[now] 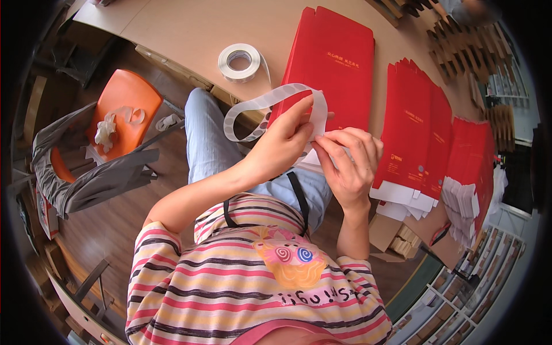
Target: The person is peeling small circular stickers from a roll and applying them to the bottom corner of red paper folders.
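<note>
A pale strip of round clear stickers (289, 90) loops over my left hand (284, 138), whose thumb and fingers grip it near its end. My right hand (352, 164) pinches at the same end of the strip with thumb and forefinger; whether a sticker has come loose there is too small to tell. Just beyond my hands lies a stack of flat red cartons (339, 75) with small gold print. To its left, a white sticker roll (225, 64) lies on the table, a strip trailing from it toward my hands.
More red cartons (414, 121) with white flaps fan out along the tan table (172, 29) on the right, another red pile (468, 149) beside them. An open cardboard box (384, 230) stands below. On the left, an orange chair (129, 92) holds crumpled backing strips (106, 132) and a grey garment (80, 178).
</note>
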Demonstrator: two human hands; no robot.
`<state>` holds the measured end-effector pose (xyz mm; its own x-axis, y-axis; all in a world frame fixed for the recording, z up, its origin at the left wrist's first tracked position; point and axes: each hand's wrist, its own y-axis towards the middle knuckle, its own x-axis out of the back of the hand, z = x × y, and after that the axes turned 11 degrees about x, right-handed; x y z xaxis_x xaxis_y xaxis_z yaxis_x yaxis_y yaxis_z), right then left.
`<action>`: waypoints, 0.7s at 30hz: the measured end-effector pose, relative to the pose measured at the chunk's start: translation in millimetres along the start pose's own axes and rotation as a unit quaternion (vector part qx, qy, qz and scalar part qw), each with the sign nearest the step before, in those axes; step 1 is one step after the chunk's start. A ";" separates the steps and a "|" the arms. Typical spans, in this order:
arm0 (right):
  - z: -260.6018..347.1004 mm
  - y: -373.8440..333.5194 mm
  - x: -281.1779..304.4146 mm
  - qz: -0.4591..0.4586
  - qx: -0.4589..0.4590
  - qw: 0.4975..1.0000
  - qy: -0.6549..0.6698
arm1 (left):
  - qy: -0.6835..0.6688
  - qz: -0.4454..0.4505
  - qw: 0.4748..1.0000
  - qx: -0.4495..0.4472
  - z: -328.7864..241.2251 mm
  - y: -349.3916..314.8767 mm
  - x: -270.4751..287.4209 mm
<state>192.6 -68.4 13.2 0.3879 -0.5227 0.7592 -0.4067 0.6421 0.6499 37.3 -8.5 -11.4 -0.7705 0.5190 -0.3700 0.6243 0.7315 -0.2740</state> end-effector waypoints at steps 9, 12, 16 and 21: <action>11.2 -9.2 -10.2 0.000 0.047 0.992 -0.114 | -0.048 -0.008 0.998 0.033 7.3 6.6 4.3; 9.3 -8.9 -13.1 -0.012 0.034 0.995 -0.091 | -0.075 0.026 0.996 0.034 -3.5 1.3 4.0; 6.0 -5.6 -6.4 -0.026 -0.014 0.999 0.015 | -0.098 0.023 0.993 0.056 -7.8 -2.2 3.8; -24.2 -13.6 20.6 -0.072 -0.159 0.960 0.221 | -0.097 0.022 0.994 0.048 -13.1 -3.1 8.7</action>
<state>226.1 -74.4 19.1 0.7628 -0.3739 0.5276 -0.0782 0.7566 0.6492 26.9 -0.5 -2.1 -0.7082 0.4479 -0.5457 0.6740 0.6588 -0.3341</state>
